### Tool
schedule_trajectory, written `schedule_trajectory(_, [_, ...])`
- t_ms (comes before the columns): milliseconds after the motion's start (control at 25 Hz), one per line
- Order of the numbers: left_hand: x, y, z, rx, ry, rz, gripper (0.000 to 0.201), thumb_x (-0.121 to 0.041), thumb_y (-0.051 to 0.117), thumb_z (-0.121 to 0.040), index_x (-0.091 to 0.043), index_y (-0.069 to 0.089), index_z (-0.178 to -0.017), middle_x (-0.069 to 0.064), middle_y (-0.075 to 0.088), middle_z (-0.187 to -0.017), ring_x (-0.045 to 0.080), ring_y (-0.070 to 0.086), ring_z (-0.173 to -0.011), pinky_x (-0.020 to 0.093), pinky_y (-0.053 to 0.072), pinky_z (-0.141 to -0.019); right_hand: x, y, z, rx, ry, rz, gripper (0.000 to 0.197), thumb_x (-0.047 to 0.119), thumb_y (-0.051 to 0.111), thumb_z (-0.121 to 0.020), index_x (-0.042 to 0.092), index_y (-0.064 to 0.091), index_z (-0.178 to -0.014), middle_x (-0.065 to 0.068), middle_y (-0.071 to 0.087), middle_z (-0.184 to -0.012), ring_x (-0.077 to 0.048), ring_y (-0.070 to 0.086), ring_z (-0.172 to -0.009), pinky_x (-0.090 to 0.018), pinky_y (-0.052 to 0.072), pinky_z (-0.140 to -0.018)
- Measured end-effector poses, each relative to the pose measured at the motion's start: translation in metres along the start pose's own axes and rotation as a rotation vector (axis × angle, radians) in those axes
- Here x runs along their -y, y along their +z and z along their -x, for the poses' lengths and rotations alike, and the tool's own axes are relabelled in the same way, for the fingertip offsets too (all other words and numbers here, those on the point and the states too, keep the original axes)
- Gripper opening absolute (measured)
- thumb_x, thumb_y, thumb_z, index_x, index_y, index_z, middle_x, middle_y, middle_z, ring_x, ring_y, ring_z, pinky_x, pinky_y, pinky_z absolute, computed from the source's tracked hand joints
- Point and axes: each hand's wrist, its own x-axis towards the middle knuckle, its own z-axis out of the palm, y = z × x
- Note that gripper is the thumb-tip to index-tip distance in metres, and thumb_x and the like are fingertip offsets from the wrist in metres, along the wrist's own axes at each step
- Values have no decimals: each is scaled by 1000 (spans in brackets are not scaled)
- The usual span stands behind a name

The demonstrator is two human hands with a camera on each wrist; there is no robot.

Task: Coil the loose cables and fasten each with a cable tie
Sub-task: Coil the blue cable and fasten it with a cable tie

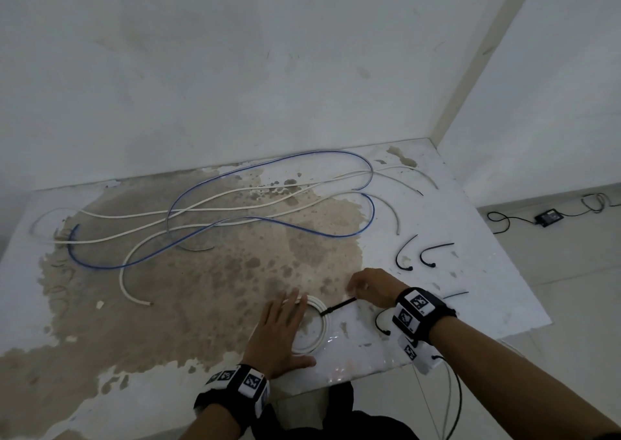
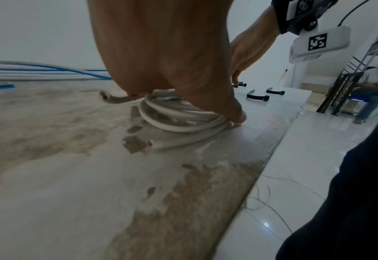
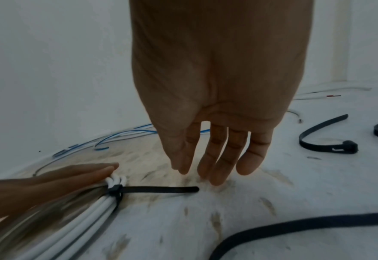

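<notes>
A white cable coil (image 1: 321, 325) lies near the table's front edge, bound by a black cable tie (image 1: 337, 306) whose tail points right. My left hand (image 1: 280, 328) presses flat on the coil with straight fingers, the thumb at its near rim. In the right wrist view my right hand (image 3: 214, 133) hovers with relaxed, straight fingers just above the tie's tail (image 3: 159, 189), holding nothing. The tie's head sits on the bundled strands (image 3: 90, 211) beside the left fingertips. Loose blue cable (image 1: 268, 219) and white cables (image 1: 215, 206) sprawl across the far half of the table.
Three spare black ties lie to the right (image 1: 405, 253), (image 1: 433, 254), (image 1: 381, 322). The worn white table (image 1: 470, 271) meets walls at the back. On the floor to the right lies a black adapter (image 1: 548, 217). A seated person (image 2: 375, 88) is far right.
</notes>
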Motion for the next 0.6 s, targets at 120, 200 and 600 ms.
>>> schedule_trajectory(120, [-5, -1, -3, 8, -31, 36, 119, -95, 39, -64, -16, 29, -152, 10, 28, -158, 32, 24, -141, 50, 17, -108, -5, -8, 0, -74, 40, -80, 21, 24, 60, -96, 21, 69, -115, -4, 66, -119, -24, 61, -108, -34, 50, -93])
schedule_trajectory(200, [-10, 2, -8, -11, -36, 57, 112, -93, 37, -68, -23, 21, -154, 5, 26, -158, 30, 26, -142, 47, 17, -110, -11, -19, 1, -104, 66, -122, 19, 27, 60, -96, 20, 69, -112, -5, 67, -117, -23, 62, -107, -36, 50, -93])
schedule_trajectory(600, [-7, 8, -34, -337, -89, 154, 57, -66, 41, -87, -28, 64, -122, -3, 66, -120, 18, 53, -111, 33, 33, -92, -17, -75, -63, -409, 497, -1025, 32, 31, 59, -99, 0, 61, -104, -18, 67, -100, -28, 66, -71, -40, 59, -62])
